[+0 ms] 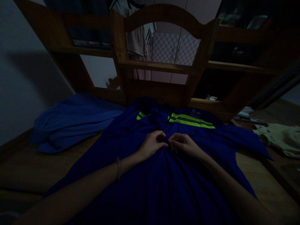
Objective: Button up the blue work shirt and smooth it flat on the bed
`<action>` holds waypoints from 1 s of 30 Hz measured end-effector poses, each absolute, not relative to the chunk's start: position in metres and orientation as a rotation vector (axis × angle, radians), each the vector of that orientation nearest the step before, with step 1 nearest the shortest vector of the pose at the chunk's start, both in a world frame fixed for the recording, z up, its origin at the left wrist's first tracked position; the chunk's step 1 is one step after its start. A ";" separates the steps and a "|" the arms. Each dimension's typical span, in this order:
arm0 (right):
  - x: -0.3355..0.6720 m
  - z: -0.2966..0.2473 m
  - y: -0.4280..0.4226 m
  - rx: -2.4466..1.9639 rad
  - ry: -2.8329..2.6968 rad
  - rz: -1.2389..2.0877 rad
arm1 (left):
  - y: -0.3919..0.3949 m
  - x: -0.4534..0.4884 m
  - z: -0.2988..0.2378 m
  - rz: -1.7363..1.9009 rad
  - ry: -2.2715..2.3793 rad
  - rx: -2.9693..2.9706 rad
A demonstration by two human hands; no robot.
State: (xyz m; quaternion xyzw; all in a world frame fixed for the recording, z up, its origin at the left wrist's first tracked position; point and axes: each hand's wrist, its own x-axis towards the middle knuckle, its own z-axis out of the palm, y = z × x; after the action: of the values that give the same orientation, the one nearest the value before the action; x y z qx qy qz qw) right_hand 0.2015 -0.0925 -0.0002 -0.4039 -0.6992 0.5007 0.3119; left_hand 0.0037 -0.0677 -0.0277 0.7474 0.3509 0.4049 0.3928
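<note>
the blue garment (150, 187) lies spread on the wooden boards (255, 175), its middle under both hands. the left hand (151, 145) narrows to a thumb-and-finger pinch on the cloth, and the right hand (185, 144) pinches just beside it; any fastener there is too dark to tell. good work here probably wants even tension, small fingertip moves and the fanned folds kept clear.

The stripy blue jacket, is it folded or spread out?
Spread out, but wrinkled: the jacket lies wide, one sleeve stretched right, its stripes showing.
</note>
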 end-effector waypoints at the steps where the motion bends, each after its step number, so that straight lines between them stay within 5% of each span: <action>1: 0.201 0.000 -0.093 -1.070 -1.844 1.317 | -0.069 0.004 -0.026 1.024 0.890 1.915; 30: 0.202 0.003 -0.087 -1.031 -1.766 1.353 | -0.072 0.006 -0.019 1.095 0.862 1.858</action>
State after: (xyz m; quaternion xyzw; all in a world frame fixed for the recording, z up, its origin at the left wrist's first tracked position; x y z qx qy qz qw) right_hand 0.2021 -0.0875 0.0026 -0.3959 -0.6778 0.5193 0.3379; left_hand 0.0058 -0.0724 -0.0190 0.7339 0.3403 0.4324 0.3983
